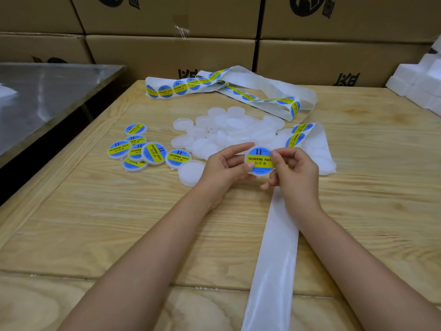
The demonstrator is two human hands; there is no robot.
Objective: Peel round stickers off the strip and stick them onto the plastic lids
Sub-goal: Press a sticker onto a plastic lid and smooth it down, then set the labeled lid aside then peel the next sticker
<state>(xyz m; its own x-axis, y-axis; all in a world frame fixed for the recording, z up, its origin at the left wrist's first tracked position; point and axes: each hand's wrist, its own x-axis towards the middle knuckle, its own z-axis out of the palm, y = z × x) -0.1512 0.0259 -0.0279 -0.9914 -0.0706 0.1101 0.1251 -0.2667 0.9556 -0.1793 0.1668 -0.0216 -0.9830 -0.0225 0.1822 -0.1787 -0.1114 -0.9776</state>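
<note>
Hands met just in front of the heap of bare lids (229, 132), over the wooden table (107, 211). Between them sat the held lid (260, 161), tilted up toward the camera, its face covered by a blue and yellow round sticker (259, 154) printed SOLDERING PASTE. The left hand (224, 167) gripped the lid's left rim, thumb on the near side and fingers curled over the far edge. The right hand (296, 173) pinched the right rim, thumb and forefinger closed together at the sticker's edge, the other fingers curled under.

Left of the heap lay 7 finished lids (143, 151), some overlapping, all label up. 1 single bare lid (191, 172) lay at the heap's near-left edge, just beside the left hand. Behind the heap the sticker strip (181, 87) looped in loose folds, then came round the heap's right side with 2 stickers showing there. From that side the empty backing (274, 247) ran under the right wrist toward the camera.

Cardboard boxes (167, 51) stood stacked behind the heap, a metal table (47, 91) far to its left, and white foam blocks (420, 80) far to its right.
</note>
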